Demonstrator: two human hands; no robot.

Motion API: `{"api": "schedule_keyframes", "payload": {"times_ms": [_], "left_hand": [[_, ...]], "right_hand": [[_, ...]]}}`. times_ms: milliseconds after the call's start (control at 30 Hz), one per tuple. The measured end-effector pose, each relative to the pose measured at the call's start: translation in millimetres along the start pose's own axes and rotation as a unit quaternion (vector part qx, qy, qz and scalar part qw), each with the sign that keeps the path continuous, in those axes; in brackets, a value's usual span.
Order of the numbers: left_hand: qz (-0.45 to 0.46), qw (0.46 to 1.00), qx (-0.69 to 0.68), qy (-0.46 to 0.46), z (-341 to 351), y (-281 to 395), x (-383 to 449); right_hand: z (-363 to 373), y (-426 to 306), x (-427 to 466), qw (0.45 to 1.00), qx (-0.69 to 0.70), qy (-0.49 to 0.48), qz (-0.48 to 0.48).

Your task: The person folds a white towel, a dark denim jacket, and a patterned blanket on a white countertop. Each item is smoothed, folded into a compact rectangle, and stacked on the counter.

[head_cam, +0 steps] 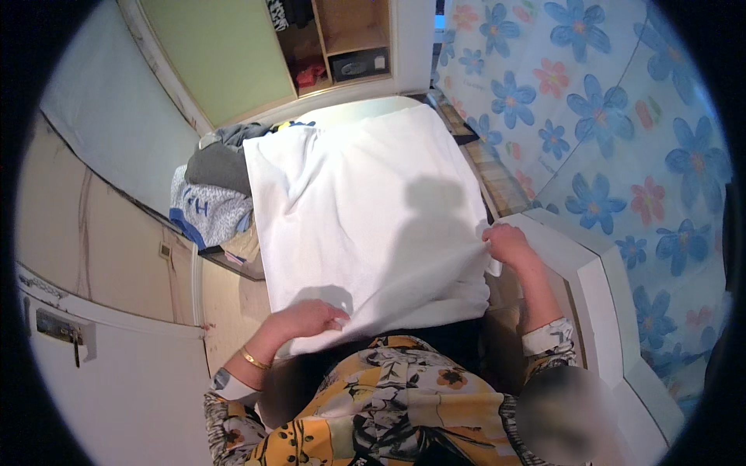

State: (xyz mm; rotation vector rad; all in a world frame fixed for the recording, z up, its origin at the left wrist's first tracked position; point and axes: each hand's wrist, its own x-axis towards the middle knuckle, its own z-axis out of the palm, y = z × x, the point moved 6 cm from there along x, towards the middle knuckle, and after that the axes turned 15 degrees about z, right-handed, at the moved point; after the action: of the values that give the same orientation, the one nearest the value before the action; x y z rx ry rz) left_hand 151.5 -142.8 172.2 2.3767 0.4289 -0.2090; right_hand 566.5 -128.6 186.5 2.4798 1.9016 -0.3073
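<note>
A large white cloth [361,192] lies spread out in front of me, draped over a surface that it mostly hides. Fingers of my left hand [306,320] pinch it near its front edge, toward the left. Higher up, my right hand [506,242] grips the cloth at its right edge. A shallow fold runs slantwise between the two hands. More creases show at the far left part of the cloth, and my shadow falls across its right half.
Folded clothes [218,175], grey and blue-white, are piled left of the cloth. A wardrobe with open shelves [355,35] stands beyond, holding a black safe [359,65]. At right are a white panelled piece [588,274] and a flower-patterned curtain [594,116]. A white door [116,373] is at lower left.
</note>
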Motion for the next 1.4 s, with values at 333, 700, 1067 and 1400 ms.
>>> {"api": "schedule_keyframes", "payload": {"times_ms": [333,700,1067,1400], "left_hand": [[-0.028,0.955,0.232,0.183,-26.8,-43.2,39.6],[-0.223,0.875,0.294,0.313,-102.8,-158.2,91.3],[-0.128,0.817,0.377,0.417,-231.2,-180.6,112.1],[-0.328,0.859,0.286,0.27,-321.7,-275.4,96.1]], "right_hand": [[32.1,-48.6,21.9,0.983,0.091,0.066,-0.145],[52.5,-106.8,134.9,0.996,0.022,0.073,-0.036],[4.5,-75.5,253.0,0.997,-0.018,0.074,0.034],[-28.9,-112.7,379.3,0.981,0.038,0.172,-0.084]]}}
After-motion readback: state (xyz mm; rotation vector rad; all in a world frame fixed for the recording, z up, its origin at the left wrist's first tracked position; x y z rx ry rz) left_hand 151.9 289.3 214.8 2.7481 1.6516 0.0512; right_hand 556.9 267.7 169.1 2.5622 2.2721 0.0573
